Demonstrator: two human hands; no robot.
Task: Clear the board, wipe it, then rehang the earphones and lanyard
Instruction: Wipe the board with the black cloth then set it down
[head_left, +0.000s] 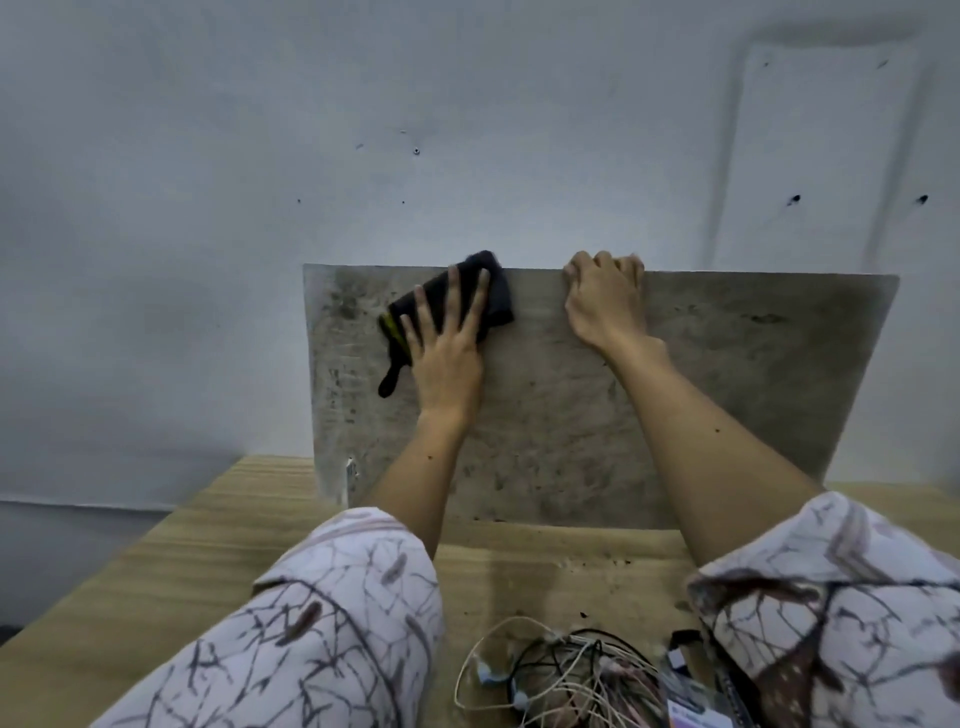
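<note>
A grey, stained board (623, 395) stands upright on a wooden table, leaning against the wall. My left hand (449, 343) presses a black cloth (498, 296) flat against the board's upper left part, fingers spread straight. My right hand (605, 296) grips the board's top edge, fingers curled over it. A tangle of white and black earphones (561, 670) lies on the table near me. The lanyard with its card (691, 712) lies beside them, partly under my right sleeve.
The wooden table (182, 561) extends left and toward me; its left edge drops off to a dark floor. A pale wall (415, 150) with small screws and holes rises behind the board.
</note>
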